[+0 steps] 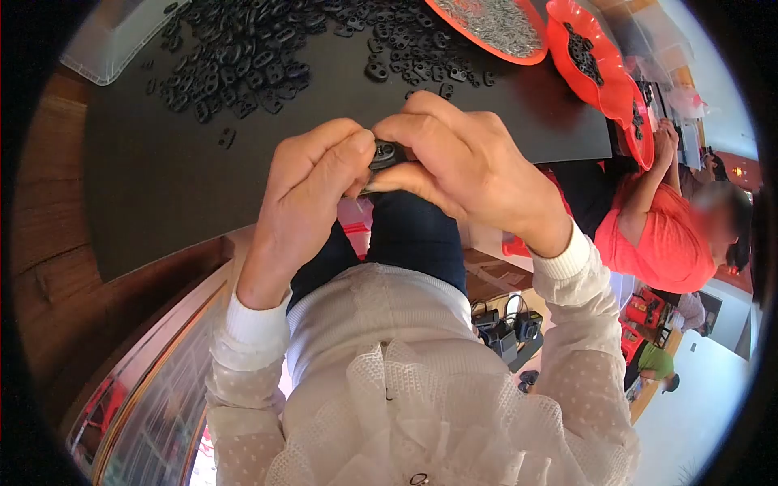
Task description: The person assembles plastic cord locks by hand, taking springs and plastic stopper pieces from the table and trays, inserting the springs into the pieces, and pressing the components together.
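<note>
A small black plastic piece [387,154] with rounded edges is held up in front of my body, above the near edge of the table. My left hand [316,174] is closed, its thumb and fingers pinching the left end of the piece. From the other side my right hand [462,162] grips it, thumb below and bent index finger above. Fingers cover much of the piece, so its full shape is hidden. Beyond my hands, a large heap of similar black plastic pieces [239,61], many with holes, lies on the dark table [162,186].
An orange-red plate [541,55] holds many small silvery metal parts. Beside it, a red scalloped tray [559,16] carries more black pieces. A clear plastic bin [101,57] stands at far left. A co-worker in a red shirt [660,243] sits to the right.
</note>
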The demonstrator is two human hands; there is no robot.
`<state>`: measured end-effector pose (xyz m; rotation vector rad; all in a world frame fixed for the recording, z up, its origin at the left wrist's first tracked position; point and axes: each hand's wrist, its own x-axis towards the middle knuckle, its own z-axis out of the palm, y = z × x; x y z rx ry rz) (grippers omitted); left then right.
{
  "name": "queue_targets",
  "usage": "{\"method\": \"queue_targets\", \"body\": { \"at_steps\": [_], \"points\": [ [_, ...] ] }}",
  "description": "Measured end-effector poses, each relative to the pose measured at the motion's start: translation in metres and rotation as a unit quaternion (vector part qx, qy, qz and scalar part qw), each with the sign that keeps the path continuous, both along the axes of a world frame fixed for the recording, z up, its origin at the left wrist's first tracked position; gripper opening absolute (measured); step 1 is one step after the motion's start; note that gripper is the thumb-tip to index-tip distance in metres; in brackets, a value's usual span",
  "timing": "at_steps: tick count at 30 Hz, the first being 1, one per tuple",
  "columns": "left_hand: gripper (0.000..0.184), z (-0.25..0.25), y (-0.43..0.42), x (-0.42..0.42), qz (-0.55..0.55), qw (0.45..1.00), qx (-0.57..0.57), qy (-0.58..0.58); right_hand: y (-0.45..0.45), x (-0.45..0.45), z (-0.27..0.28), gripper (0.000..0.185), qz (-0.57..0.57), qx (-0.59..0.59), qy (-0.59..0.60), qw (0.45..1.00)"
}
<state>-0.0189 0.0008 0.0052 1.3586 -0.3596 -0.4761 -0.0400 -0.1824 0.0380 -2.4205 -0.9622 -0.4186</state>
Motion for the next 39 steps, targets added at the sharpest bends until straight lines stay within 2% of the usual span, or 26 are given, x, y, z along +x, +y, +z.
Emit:
{"method": "queue_targets", "body": {
  "at_steps": [6, 12, 15, 17, 19, 22, 26, 28, 31, 33, 35, 39],
  "points": [
    [0.029, -0.003, 0.003, 0.002, -0.026, 1.000, 0.003, -0.015, 0.002, -0.001, -0.007, 0.034, 0.021, 0.028, 0.007, 0.999],
    [0.029, -0.007, 0.002, 0.000, -0.018, 1.000, -0.014, 0.001, 0.005, -0.002, -0.008, 0.029, 0.013, -0.002, -0.003, 1.000],
    [0.028, -0.007, 0.002, 0.000, -0.012, 1.000, -0.013, 0.012, 0.002, -0.005, -0.002, 0.026, -0.002, 0.011, 0.035, 0.999],
    [0.028, -0.008, -0.002, -0.001, -0.007, 0.999, -0.036, 0.015, -0.004, -0.008, -0.001, 0.027, -0.022, 0.076, 0.106, 0.991],
    [0.028, -0.006, -0.002, -0.001, -0.010, 0.999, -0.032, 0.012, -0.004, -0.012, 0.000, 0.032, -0.043, 0.146, 0.173, 0.973],
    [0.029, -0.006, 0.001, 0.000, -0.026, 0.999, -0.017, -0.006, 0.002, -0.013, 0.003, 0.033, -0.051, 0.168, 0.266, 0.948],
    [0.028, -0.010, 0.000, -0.002, -0.030, 0.999, -0.027, -0.029, 0.003, -0.012, 0.003, 0.034, -0.070, 0.199, 0.331, 0.920],
    [0.028, -0.011, 0.000, -0.004, -0.038, 0.994, 0.002, -0.099, 0.003, -0.013, 0.005, 0.034, -0.078, 0.237, 0.361, 0.898],
    [0.029, -0.013, -0.003, -0.006, -0.028, 0.979, 0.036, -0.199, 0.001, -0.015, 0.010, 0.034, -0.065, 0.340, 0.510, 0.787],
    [0.030, -0.013, -0.005, -0.006, -0.007, 0.964, 0.042, -0.262, 0.004, -0.018, 0.008, 0.032, -0.055, 0.366, 0.509, 0.777],
    [0.030, -0.011, -0.007, -0.007, 0.007, 0.960, 0.043, -0.277, 0.004, -0.020, 0.006, 0.032, -0.052, 0.388, 0.522, 0.758],
    [0.026, -0.012, -0.008, -0.006, 0.009, 0.960, 0.053, -0.276, 0.005, -0.020, 0.005, 0.030, -0.061, 0.399, 0.513, 0.758]
  ]
}}
